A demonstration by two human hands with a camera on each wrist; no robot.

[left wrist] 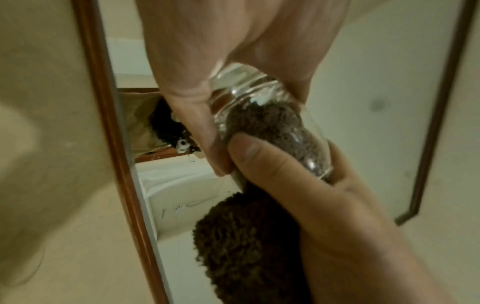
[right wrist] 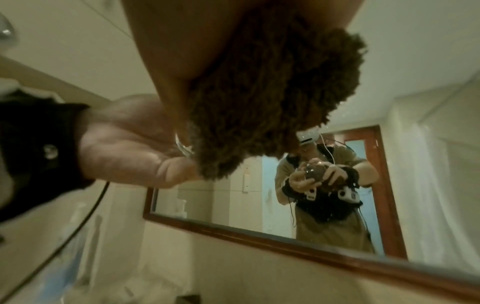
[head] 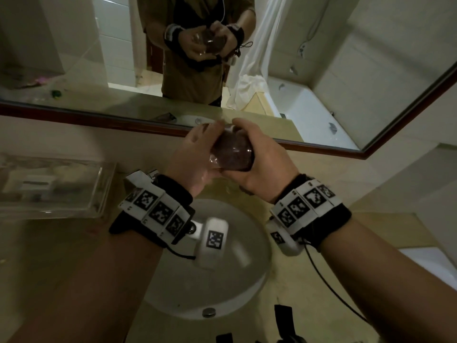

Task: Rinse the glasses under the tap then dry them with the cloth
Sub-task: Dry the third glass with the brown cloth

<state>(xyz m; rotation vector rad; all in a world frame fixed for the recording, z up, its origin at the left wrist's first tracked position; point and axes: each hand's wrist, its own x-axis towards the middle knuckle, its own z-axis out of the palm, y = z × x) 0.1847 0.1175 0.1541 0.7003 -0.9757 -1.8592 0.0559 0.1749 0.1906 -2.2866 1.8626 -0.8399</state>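
Observation:
A clear glass (head: pixel 215 158) is held up in front of the mirror, above the sink, with a brown fluffy cloth (head: pixel 235 154) stuffed inside it. My left hand (head: pixel 195 154) grips the glass (left wrist: pixel 249 92) by its base end. My right hand (head: pixel 262 164) wraps round the other end, its thumb (left wrist: pixel 249 152) against the glass wall, and holds the cloth (left wrist: pixel 241 246), whose loose part hangs below the palm. In the right wrist view the cloth (right wrist: pixel 272 92) hangs under my right hand (right wrist: pixel 182 51), with the glass rim (right wrist: pixel 182 144) and my left hand (right wrist: pixel 124 139) beside it.
A white round sink basin (head: pixel 247 280) lies below the hands, its drain knob (head: pixel 209 312) near the front. A clear plastic tray (head: pixel 103 184) with small items sits on the counter at the left. The framed mirror (head: pixel 321 70) runs along the wall just behind the hands.

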